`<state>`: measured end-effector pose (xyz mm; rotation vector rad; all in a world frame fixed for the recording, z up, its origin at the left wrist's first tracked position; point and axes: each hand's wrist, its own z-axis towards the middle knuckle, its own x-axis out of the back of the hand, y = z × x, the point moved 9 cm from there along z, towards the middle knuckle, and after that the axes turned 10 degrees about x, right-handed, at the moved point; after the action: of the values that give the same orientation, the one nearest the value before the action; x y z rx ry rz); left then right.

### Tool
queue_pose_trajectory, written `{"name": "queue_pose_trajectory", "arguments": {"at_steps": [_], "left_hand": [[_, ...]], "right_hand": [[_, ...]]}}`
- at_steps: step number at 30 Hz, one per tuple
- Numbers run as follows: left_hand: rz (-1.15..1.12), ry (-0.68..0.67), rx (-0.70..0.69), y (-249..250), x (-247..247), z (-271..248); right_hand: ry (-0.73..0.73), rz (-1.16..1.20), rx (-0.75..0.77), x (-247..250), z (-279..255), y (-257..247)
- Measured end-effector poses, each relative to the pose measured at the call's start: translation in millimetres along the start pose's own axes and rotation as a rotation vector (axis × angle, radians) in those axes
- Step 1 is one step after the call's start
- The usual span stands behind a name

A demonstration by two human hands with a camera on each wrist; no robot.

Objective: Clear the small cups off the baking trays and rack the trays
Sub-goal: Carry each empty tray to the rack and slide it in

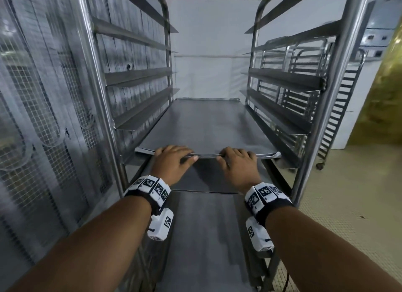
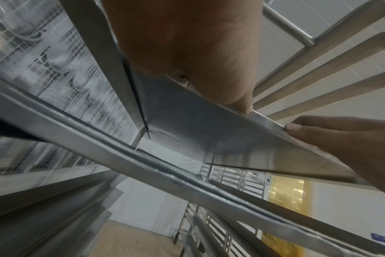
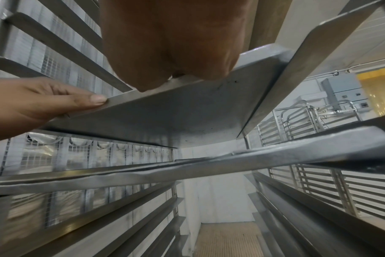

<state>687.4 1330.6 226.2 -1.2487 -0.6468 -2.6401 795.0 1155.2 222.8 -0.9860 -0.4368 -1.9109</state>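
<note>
A flat grey baking tray [image 1: 202,126] lies on the side rails of a tall steel rack [image 1: 102,109], with its near rim sticking out slightly. My left hand [image 1: 174,159] and right hand [image 1: 237,161] hold that rim side by side, fingers over the top and thumbs against the front edge. From below, the left wrist view shows the tray underside [image 2: 187,125], my left hand [image 2: 187,43] and my right hand [image 2: 330,139]. In the right wrist view, my right hand [image 3: 171,40] and left hand [image 3: 44,100] hold the tray [image 3: 165,118]. No small cups are visible.
Two more trays sit on lower rails [image 1: 206,226] under my forearms. Empty rails run up both sides of the rack. A wire mesh panel [image 1: 32,117] stands close on the left. Other steel racks [image 1: 339,109] and a yellow curtain [image 1: 382,96] are on the right.
</note>
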Motion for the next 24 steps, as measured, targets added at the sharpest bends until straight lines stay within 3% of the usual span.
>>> {"name": "queue_pose_trajectory", "arguments": {"at_steps": [16, 24], "left_hand": [[0.008, 0.077, -0.034, -10.2, -10.5, 10.3], [0.004, 0.103, -0.051, -0.8, -4.6, -6.3]], "right_hand": [[0.004, 0.01, -0.02, -5.5, 9.8, 1.0], [0.126, -0.052, -0.092, 7.3, -17.4, -3.6]]}}
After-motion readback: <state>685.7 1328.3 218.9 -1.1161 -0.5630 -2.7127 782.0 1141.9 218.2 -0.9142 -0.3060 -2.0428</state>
